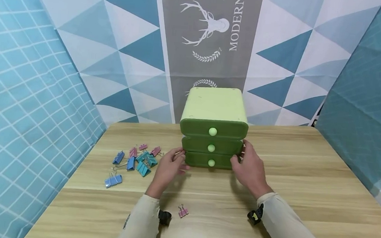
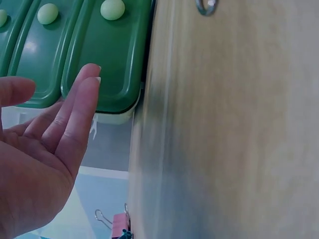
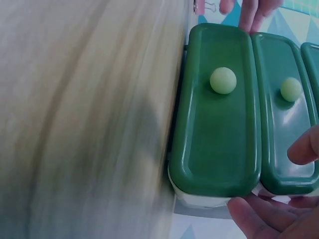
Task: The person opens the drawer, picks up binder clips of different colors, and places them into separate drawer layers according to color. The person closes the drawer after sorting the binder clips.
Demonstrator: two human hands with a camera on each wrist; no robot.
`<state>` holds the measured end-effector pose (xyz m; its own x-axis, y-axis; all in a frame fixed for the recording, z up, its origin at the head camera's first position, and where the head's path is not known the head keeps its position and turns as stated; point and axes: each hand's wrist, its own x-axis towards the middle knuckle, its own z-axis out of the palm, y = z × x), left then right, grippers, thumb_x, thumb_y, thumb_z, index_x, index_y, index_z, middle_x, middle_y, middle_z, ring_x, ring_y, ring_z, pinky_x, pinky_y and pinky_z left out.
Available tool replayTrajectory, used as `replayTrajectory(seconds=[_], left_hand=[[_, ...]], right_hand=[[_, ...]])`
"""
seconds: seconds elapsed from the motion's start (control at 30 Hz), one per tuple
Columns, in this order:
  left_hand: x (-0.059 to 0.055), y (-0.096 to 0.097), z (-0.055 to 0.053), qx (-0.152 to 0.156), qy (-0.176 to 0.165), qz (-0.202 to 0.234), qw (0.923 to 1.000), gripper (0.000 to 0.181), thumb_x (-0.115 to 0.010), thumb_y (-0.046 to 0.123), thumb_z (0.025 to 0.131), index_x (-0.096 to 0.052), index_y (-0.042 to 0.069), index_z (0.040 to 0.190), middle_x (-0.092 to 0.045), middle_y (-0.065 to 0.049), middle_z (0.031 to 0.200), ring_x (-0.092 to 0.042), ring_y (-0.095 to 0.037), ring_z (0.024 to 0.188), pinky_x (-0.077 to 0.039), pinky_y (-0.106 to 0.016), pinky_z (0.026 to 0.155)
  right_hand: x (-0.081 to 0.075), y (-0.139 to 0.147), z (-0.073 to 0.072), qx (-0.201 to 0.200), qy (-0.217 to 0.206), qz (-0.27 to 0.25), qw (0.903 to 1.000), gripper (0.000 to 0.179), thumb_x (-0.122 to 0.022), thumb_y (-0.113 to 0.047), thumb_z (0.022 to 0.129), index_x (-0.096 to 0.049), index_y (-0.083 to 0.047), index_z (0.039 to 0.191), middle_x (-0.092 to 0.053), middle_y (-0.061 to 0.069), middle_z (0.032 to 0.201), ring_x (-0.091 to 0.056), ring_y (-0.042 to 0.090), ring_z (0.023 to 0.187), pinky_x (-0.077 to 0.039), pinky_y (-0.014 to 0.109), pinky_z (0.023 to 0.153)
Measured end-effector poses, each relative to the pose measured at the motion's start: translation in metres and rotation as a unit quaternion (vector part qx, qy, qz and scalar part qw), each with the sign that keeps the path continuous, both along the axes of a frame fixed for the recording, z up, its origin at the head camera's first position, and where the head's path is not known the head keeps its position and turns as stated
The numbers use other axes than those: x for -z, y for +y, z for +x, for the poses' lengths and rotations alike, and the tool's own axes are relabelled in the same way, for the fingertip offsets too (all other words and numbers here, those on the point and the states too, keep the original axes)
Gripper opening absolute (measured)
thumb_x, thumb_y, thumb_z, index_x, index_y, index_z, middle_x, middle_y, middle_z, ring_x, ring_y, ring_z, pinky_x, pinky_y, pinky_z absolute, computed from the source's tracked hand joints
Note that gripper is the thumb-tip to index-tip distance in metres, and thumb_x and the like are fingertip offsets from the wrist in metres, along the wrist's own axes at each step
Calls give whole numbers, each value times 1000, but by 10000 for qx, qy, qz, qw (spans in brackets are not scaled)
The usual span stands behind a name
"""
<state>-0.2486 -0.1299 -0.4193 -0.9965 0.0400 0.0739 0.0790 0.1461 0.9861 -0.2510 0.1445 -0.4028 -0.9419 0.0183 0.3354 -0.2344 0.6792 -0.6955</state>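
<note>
A small drawer cabinet [image 1: 216, 104] with a pale yellow-green top stands at the back of the table. Its three green drawers, each with a round pale knob, appear closed. My left hand [image 1: 168, 167] is at the cabinet's lower left side, fingers mostly straight and thumb apart; the left wrist view shows its palm with nothing in it. At the right side, my right hand [image 1: 250, 169] has its fingers along the cabinet's side wall, with the thumb [image 3: 305, 147] over the drawer fronts. Whether that thumb touches the front, I cannot tell.
Several blue, teal and pink binder clips [image 1: 144, 159] lie in a loose group left of the cabinet. One pink binder clip [image 1: 183, 211] is alone near the front, between my forearms. Patterned cloth [image 1: 138, 54] hangs behind and beside the wooden table [image 1: 308, 174].
</note>
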Motion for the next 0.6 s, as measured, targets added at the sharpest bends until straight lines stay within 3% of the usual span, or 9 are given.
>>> replayTrajectory(seconds=[0.2,0.33,0.47,0.6], left_hand=[[0,-4,1,-17,123,17,9999,45,-52,17,106,-46,5,148,-52,-18,145,-72,-31,90,-58,-45,75],[-6,-3,4,36,145,101,9998,46,-51,15,106,-44,1,149,-50,-21,146,-71,-36,93,-56,-52,79],[-5,-3,5,78,114,107,9998,45,-50,14,106,-44,1,149,-49,-20,147,-70,-38,95,-55,-54,81],[2,-6,3,73,211,86,9997,44,-50,18,107,-46,5,148,-52,-15,146,-71,-32,94,-57,-48,78]], right_hand=[[-6,3,-4,-184,-148,-276,9993,62,-54,-26,98,-33,0,150,-59,19,125,-61,33,112,-52,49,89],[-9,6,-8,-267,-325,-320,9986,68,-55,-39,100,-32,-2,151,-57,17,125,-59,35,112,-49,50,90],[-14,7,-9,-354,-202,-222,9989,69,-53,-51,100,-36,-3,147,-53,15,128,-55,35,115,-49,51,90],[-24,7,-11,-538,31,-324,9980,67,-52,-51,100,-38,-2,144,-48,16,134,-52,35,122,-49,52,94]])
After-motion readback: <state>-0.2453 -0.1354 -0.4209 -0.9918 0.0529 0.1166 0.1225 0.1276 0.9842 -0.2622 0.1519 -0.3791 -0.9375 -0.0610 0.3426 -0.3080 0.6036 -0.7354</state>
